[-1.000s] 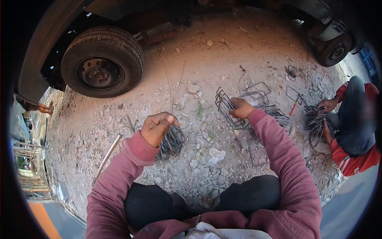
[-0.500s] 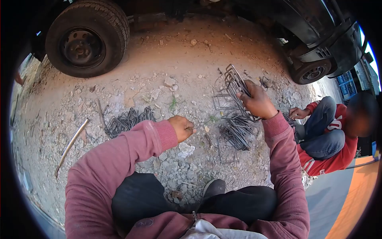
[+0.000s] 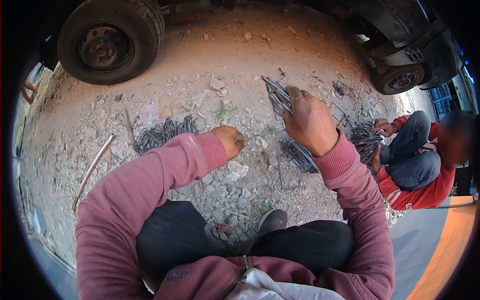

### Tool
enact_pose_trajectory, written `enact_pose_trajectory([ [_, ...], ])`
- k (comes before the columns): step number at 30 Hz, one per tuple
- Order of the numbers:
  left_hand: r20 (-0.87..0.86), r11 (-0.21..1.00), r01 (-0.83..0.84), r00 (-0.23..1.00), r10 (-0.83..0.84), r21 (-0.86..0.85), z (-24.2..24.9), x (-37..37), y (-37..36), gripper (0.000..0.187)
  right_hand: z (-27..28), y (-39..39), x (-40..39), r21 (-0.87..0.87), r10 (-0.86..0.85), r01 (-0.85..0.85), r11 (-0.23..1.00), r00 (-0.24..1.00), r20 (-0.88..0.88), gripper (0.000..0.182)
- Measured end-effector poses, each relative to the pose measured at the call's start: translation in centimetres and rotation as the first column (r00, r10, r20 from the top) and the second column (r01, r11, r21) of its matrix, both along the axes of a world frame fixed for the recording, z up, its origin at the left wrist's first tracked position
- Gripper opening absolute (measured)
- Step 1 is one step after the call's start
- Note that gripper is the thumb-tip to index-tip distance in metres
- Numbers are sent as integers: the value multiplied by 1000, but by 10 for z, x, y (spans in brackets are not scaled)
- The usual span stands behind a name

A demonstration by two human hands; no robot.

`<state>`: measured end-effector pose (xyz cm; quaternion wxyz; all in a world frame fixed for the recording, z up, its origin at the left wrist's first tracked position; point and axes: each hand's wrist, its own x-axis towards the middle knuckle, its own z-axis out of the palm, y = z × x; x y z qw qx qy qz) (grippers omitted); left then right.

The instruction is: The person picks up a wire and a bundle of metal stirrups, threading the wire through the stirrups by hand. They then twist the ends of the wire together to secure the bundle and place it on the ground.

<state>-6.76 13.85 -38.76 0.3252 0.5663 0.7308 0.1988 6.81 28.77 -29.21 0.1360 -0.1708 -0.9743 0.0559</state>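
My right hand (image 3: 311, 122) is closed round a bundle of bent steel rebar stirrups (image 3: 278, 95), which stands up at a slant above the ground. Below that hand lies a pile of stirrups (image 3: 300, 157), partly covered by my hand and wrist. My left hand (image 3: 229, 141) is closed in a pinch, apart from the bundle. A thin wire (image 3: 261, 133) seems to run from its fingertips towards the bundle; its ends are hard to make out. Left of that hand, another heap of stirrups (image 3: 167, 134) rests on the gravel, partly behind my sleeve.
A person in red (image 3: 415, 175) crouches at the right, hands at another stirrup pile (image 3: 365, 137). A vehicle wheel (image 3: 107, 45) is at upper left, a second wheel (image 3: 400, 80) at upper right. A stick (image 3: 93, 170) lies left on rubble ground.
My right hand has turned and come slightly left and nearer, and the stirrups in it now sit closer together. My left hand has risen slightly in view, still pinched.
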Motion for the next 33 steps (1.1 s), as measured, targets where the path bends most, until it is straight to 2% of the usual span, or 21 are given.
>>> enact_pose_trajectory([
  [3, -13, 999, -31, 999, 32, 26, 1, 2, 0, 26, -4, -5, -2, -26, 10, -10, 1000, 1000, 16, 26],
  [6, 127, 986, -125, 986, 112, 106, -9, 1, 2, 23, -15, -17, -8, -147, 44, -33, 989, 996, 73, 31],
  [9, 421, 952, -289, 880, 221, 104, -24, -3, -3, 20, -47, -26, -10, -358, 248, -299, 885, 951, -183, 34],
  [10, 475, 954, -290, 851, 223, 72, -27, -6, -5, 15, -44, -30, -8, -356, 318, -330, 875, 944, -93, 35],
  [12, 504, 955, -293, 833, 229, 51, -21, -11, -13, 17, -62, -30, -7, -720, 198, -259, 644, 965, -170, 32],
  [13, 519, 954, -296, 823, 233, 42, -16, -14, -16, 19, -68, -34, -3, -924, 73, -196, 329, 981, -182, 27],
  [14, 684, 926, -366, 699, 208, 92, -34, -15, -16, 23, -74, -38, 0, -987, -100, -157, -27, 983, -154, 22],
  [17, 686, 954, -285, 713, 146, 94, -35, -20, -17, 24, -86, -46, 0, -917, -277, -101, -386, 961, 11, 20],
  [18, 704, 951, -281, 701, 114, 126, -28, -16, -20, 23, -81, -45, -2, -888, -286, -101, -449, 958, 35, 25],
  [21, 650, 987, -152, 755, 81, 54, -26, -17, -25, 21, -67, -38, -8, -925, -207, -84, -370, 978, -5, 25],
  [22, 610, 984, -150, 790, 62, 95, -27, -18, -25, 19, -68, -40, -11, -974, -213, -54, -219, 977, -6, 25],
  [23, 629, 986, -135, 776, 43, 99, -26, -22, -30, 18, -68, -42, -14, -995, -160, -90, -37, 984, -83, 25],
  [25, 666, 990, -97, 746, 4, 103, 6, -26, -37, 17, -68, -45, -18, -932, -25, -183, 312, 979, -201, 27],
  [26, 459, 999, 8, 888, -31, 52, -3, -46, -43, 17, -71, -43, -26, -721, 116, -364, 590, 922, -370, 29],
  [28, 162, 994, -12, 986, 30, -111, 44, -69, -54, 18, -54, -34, -31, -601, 121, -298, 741, 941, -317, 28],
  [29, 219, 986, -163, 961, 169, -42, 49, -85, -68, 19, -49, -30, -34, -529, 122, -267, 805, 948, -293, 27],
  [30, 282, 947, -319, 911, 300, 22, 59, -93, -77, 19, -46, -31, -40, -779, -15, -170, 603, 975, -224, 29],
  [33, 544, 888, -434, 786, 294, 149, 71, -83, -88, 24, -28, -46, -48, -783, 190, -352, 513, 936, -296, 26],
])
